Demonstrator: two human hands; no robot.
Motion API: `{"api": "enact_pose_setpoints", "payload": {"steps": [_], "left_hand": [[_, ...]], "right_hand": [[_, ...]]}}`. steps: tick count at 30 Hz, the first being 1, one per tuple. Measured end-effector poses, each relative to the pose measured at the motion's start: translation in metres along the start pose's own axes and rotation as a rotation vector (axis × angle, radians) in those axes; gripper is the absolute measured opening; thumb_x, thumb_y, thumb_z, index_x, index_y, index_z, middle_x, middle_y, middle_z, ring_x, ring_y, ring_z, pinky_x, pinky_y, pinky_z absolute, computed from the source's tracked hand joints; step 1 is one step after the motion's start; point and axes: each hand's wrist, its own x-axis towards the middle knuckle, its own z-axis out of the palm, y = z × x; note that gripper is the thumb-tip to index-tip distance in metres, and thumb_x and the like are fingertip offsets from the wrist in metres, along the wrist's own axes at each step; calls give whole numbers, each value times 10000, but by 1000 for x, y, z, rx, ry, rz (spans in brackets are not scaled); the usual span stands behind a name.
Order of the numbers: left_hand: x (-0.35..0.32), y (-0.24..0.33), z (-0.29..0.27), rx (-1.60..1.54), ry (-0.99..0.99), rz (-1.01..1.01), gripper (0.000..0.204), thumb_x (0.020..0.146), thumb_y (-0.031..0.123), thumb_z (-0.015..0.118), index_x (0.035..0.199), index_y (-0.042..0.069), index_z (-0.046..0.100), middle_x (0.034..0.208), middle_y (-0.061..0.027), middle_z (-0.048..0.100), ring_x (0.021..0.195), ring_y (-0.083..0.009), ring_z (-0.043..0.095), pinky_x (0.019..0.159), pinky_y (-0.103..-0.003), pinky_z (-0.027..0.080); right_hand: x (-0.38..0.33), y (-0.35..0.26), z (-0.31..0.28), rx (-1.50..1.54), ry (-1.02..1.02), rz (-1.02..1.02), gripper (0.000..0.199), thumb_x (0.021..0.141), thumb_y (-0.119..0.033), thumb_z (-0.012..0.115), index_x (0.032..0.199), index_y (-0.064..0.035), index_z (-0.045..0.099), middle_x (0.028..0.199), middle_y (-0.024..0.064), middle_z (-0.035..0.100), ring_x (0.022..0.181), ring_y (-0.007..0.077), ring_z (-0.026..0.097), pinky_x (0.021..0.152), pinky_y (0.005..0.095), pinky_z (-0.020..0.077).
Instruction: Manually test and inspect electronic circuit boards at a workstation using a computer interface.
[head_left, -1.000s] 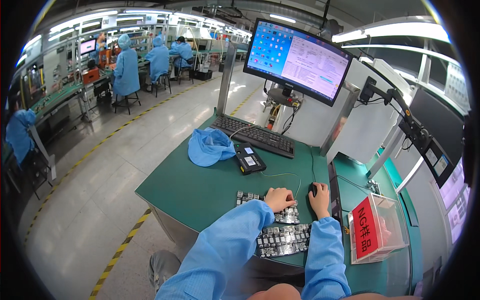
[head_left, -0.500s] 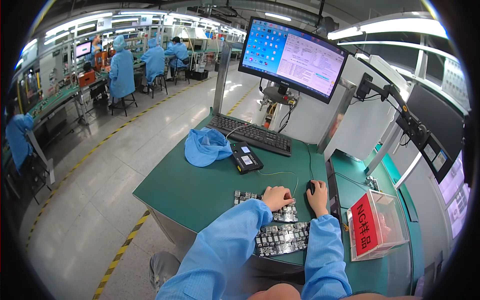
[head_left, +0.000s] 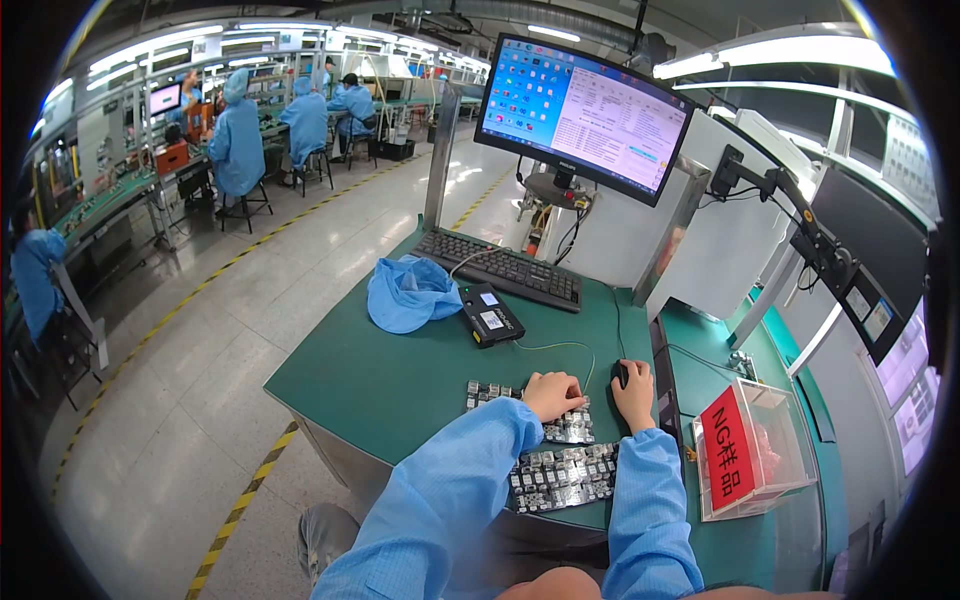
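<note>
My left hand (head_left: 552,396) is over the far group of small circuit boards (head_left: 571,428), fingers pinched together. A thin pale cable (head_left: 570,345) runs from a black box with a small screen (head_left: 491,315) to those fingertips; its very end is hidden there. Under my right hand (head_left: 634,397) lies a black computer mouse (head_left: 621,374), with the fingers curved around it. Closer to me, between my forearms, is a second group of boards (head_left: 563,478) carrying rows of silvery metal parts. My left hand and sleeve cover part of the far group.
A blue cap (head_left: 408,296) and black keyboard (head_left: 500,267) lie on the green table (head_left: 350,370). Beyond stands a lit monitor (head_left: 585,120). At the right is a clear box with a red label (head_left: 730,450). Several people in blue work at benches on the far left.
Both of my hands stay in place, with the left at the boards and the right on the mouse. In the background, a co-worker on a stool leans slightly further left.
</note>
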Motion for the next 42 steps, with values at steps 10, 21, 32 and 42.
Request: {"api": "enact_pose_setpoints", "payload": {"steps": [10,21,32,42], "left_hand": [[0,-4,3,22,41,36,230,775,376,652,793,147,649,821,-19,628,828,-214,591,744,-370,359],[0,-4,5,21,61,48,233,780,378,655,786,145,649,804,-18,623,827,-214,587,742,-371,351],[0,-3,2,8,13,23,237,782,384,657,787,148,645,800,-13,611,828,-207,585,749,-365,350],[0,-3,4,24,39,38,234,784,386,654,790,152,645,804,-9,612,829,-200,585,751,-363,350]], "right_hand": [[0,1,1,-10,4,-9,355,739,-150,635,1089,-123,582,1115,134,501,1005,346,508,851,425,445],[0,-2,-1,-3,-9,10,350,739,-150,634,1085,-127,584,1113,127,504,992,350,512,841,426,449],[1,-2,-1,24,1,6,348,724,-151,636,1066,-104,586,1102,150,502,980,368,508,848,434,436],[0,0,-1,12,6,-17,357,722,-153,643,1071,-104,585,1107,152,501,975,364,509,843,430,438]]}}
